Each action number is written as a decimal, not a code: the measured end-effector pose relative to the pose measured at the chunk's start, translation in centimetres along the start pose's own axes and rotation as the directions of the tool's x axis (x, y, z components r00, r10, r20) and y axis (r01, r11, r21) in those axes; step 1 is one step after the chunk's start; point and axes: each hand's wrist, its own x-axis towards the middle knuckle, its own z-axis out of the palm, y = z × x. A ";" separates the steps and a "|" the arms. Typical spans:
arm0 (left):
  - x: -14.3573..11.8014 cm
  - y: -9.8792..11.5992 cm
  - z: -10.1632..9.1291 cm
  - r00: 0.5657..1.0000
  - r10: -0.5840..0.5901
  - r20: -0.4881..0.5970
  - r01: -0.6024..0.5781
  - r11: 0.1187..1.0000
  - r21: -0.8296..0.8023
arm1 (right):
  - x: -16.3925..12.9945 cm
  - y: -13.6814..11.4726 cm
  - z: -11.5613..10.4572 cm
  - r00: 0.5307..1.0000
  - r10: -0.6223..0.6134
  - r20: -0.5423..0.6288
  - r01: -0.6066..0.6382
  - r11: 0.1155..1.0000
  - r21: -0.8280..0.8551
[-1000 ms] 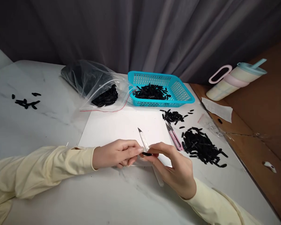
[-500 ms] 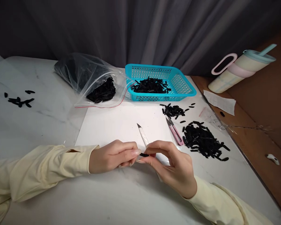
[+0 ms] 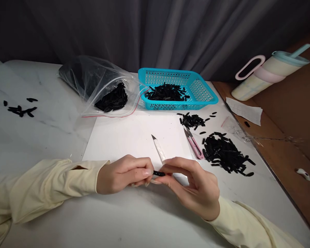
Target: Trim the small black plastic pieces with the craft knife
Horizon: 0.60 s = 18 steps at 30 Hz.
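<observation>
Between my two hands is a small, narrow black piece (image 3: 158, 173), its exact kind unclear. My left hand (image 3: 130, 174) pinches one end between thumb and fingers. The thumb and forefinger of my right hand (image 3: 192, 182) close on the other end. Just beyond my fingers lies a craft knife (image 3: 158, 148) with a pale handle, its blade pointing away and its near end hidden behind my right hand. Pink thread snips (image 3: 195, 144) lie to the right, beside a large pile of similar black pieces (image 3: 224, 153).
A blue basket (image 3: 181, 106) of black pieces stands at the back, beside a clear zip bag (image 3: 88, 82) holding more. A smaller black pile (image 3: 192, 120) and a few pieces (image 3: 20, 111) far left lie loose. A tumbler (image 3: 263, 81) and paper (image 3: 244, 109) are at right.
The black piece has turned slightly, and more of its surface shows between my fingers. My right hand has shifted a little right and down. The whole view has moved slightly.
</observation>
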 end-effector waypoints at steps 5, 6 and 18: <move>-0.1 -0.5 0.0 0.996 0.064 -0.064 -0.062 0.997 0.047 | 0.0 0.2 -0.2 0.998 -0.044 0.045 0.042 0.998 0.046; -0.1 -0.6 0.0 0.995 0.067 -0.073 -0.063 0.997 0.050 | 0.0 0.2 -0.3 0.998 -0.047 0.046 0.045 0.998 0.049; 0.0 -0.5 0.1 0.984 0.108 -0.139 -0.085 0.983 0.163 | -0.2 0.4 0.0 0.999 -0.040 0.015 0.039 0.999 0.014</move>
